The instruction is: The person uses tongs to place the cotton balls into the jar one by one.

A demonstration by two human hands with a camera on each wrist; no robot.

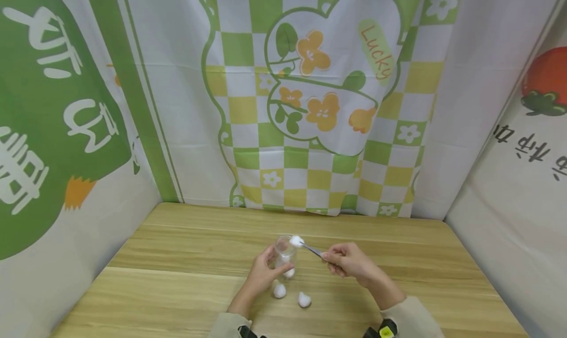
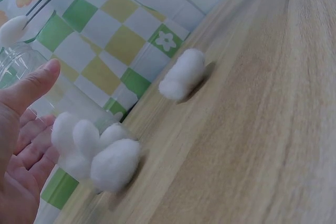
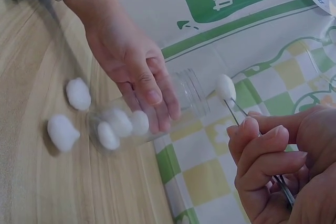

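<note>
The tabletop point(image 1: 434, 269) leaves passage along its right edge; two cotton balls point(image 1: 304, 299) obstruct the near-edge approach to the jar point(image 1: 285, 251).

On the far green, yellow and white checked fabric curtain point(image 1: 297, 156), the orange word "Lucky" point(image 1: 376, 51) slants across a pale green rounded strip point(image 1: 380, 40). Large white Chinese characters point(image 1: 56, 73) (tilted, not surely legible) cover the big green printed shape point(image 1: 26, 94) on the left. At right, black Chinese characters point(image 1: 527, 147) (one resembles 柿) stand on the white fabric wall point(image 1: 505, 195), beneath a printed red round fruit point(image 1: 547, 75).
</note>
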